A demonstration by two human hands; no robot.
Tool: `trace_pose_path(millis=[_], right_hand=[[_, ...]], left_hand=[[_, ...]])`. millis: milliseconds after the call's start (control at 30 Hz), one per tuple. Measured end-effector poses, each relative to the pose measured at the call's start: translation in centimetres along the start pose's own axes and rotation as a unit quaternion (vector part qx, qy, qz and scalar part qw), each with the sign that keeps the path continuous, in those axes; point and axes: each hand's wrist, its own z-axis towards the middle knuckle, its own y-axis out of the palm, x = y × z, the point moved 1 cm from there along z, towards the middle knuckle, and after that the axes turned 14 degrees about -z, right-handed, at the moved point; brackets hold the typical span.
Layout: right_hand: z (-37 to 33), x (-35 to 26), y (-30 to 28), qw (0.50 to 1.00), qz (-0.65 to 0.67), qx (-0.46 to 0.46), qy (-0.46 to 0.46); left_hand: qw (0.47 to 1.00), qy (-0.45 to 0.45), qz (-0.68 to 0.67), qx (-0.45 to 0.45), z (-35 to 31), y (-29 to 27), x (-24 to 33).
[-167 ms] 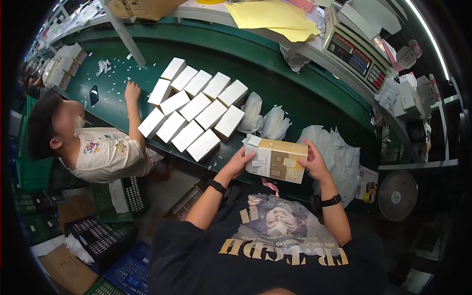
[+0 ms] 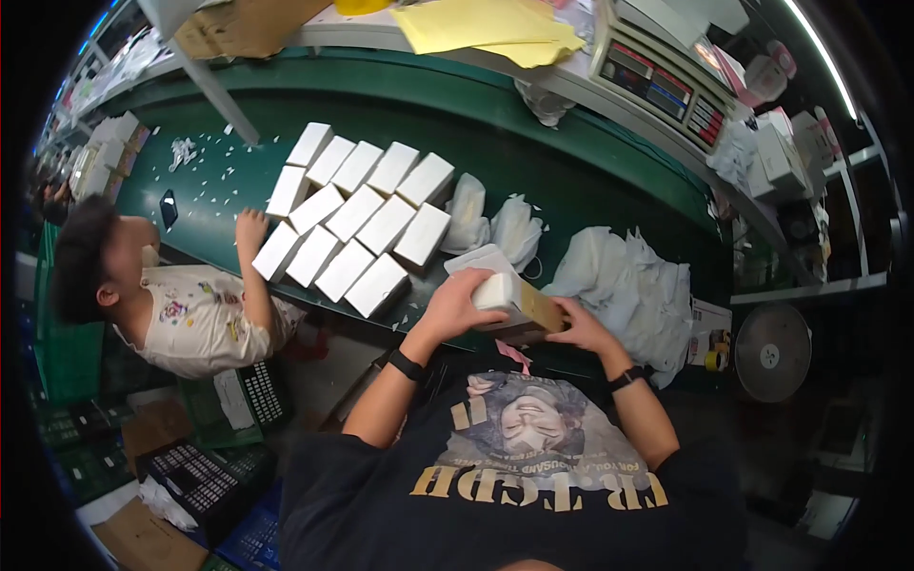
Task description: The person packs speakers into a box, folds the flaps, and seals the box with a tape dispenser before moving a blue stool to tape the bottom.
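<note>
Between my two hands is a white-and-gold cardboard box [image 2: 541, 306], held just in front of my chest at the table's near edge. My left hand [image 2: 455, 306] is closed over its white end, where a flap stands raised. What lies inside the box is hidden. At the gold end, my right hand [image 2: 583, 329] grips the side with the fingers wrapped round it. Several white boxes [image 2: 354, 212] lie in slanting rows on the green table to the left. Clear plastic bags with pale contents [image 2: 466, 213] lie between those boxes and my hands.
On the left a co-worker in a cream shirt [image 2: 205, 314] rests a hand beside the boxes. A phone [image 2: 169, 209] and paper scraps lie on the green table [image 2: 214, 205]. White plastic bags [image 2: 624, 285] pile up at right. A scale [image 2: 647, 84] and yellow sheets [image 2: 486, 30] occupy the shelf.
The box has tilted, so its white end with the raised flap now faces up. My left hand has shifted onto that end. The whole view has shifted slightly.
</note>
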Motion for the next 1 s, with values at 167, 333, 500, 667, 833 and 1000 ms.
trace_pose_path(millis=[167,333,500,667,833,1000], right_hand=[[0.0,0.7,4.1,0.988,-0.147,0.028,0.033],[0.4,4.1,6.7,0.990,-0.060,0.121,-0.037],[-0.2,5.5,7.5,0.991,0.027,0.126,-0.044],[-0.5,5.5,7.9,0.992,0.039,0.121,-0.014],[-0.7,5.8,8.6,0.982,0.103,0.146,-0.058],[-0.3,6.5,9.1,0.982,0.085,0.154,-0.063]], left_hand=[[0.944,0.164,0.279,-0.059,-0.3,2.2,6.4],[0.933,0.211,0.286,-0.060,-1.2,0.5,9.0],[0.968,0.190,0.165,0.009,-2.7,-3.3,10.7],[0.944,0.063,-0.261,0.190,-10.9,-10.4,4.0],[0.887,-0.029,-0.290,0.358,-17.5,-11.0,-1.2],[0.856,-0.047,-0.392,0.333,-20.1,-11.9,-5.1]])
